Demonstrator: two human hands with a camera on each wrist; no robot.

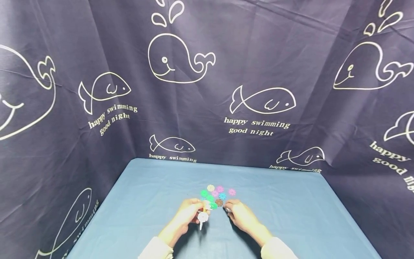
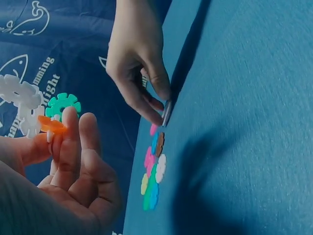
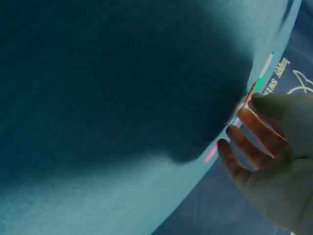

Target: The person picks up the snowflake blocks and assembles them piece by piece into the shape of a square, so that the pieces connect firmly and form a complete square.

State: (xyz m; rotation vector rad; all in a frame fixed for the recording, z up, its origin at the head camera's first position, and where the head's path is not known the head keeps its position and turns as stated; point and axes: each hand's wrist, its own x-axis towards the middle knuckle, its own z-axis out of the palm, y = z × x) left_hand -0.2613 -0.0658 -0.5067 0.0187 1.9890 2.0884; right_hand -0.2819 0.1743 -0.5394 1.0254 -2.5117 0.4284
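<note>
My left hand [image 1: 187, 213] pinches a joined cluster of notched plastic snowflake discs, raised off the table. In the left wrist view the cluster has white discs [image 2: 22, 93], an orange disc [image 2: 51, 125] and a green disc [image 2: 62, 104]. My right hand [image 1: 242, 216] is low at the table, its thumb and fingers pinching a pale disc [image 2: 167, 112] seen edge-on. Loose snowflake discs lie just beyond both hands, among them a brown disc [image 1: 219, 202], a blue disc [image 1: 222, 196] and a pink disc [image 1: 231, 192]. The right wrist view shows the right hand's fingertips [image 3: 234, 132] by the discs, in shadow.
A blue cloth covers the table [image 1: 155, 190]. A dark curtain [image 1: 207, 108] with white whale and fish prints hangs behind and at both sides. A yellowish disc [image 1: 211, 187] lies at the far side of the loose group.
</note>
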